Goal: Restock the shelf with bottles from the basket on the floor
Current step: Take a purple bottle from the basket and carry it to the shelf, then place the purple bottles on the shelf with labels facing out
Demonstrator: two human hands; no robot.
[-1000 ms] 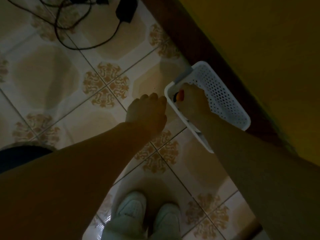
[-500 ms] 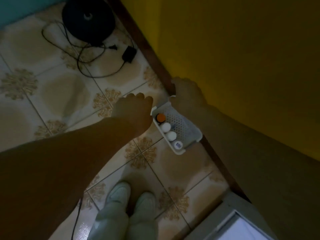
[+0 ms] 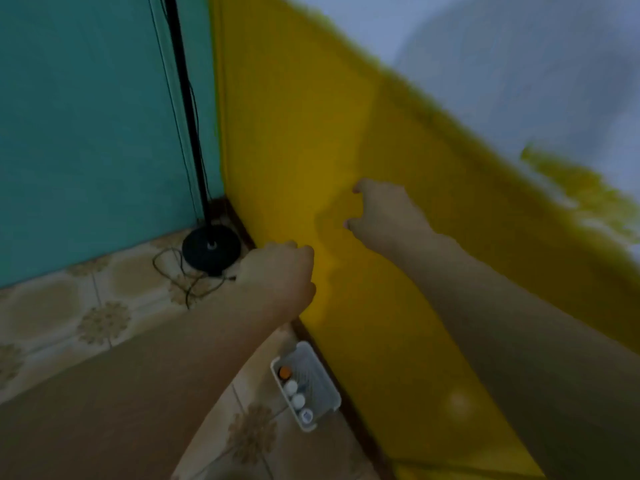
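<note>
No writing can be read anywhere; the bluish mark on the nearest bottle cap (image 3: 306, 416) in the basket (image 3: 325, 386) is too blurred.

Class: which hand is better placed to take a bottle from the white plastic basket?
Probably left: left hand is nearer the white plastic basket; right hand is higher, by the yellow wall.

The left hand (image 3: 277, 277) shows only its back, so any grip is hidden. In the white perforated plastic basket (image 3: 322, 382), the bottles (image 3: 291, 387) show only small blurred caps.
</note>
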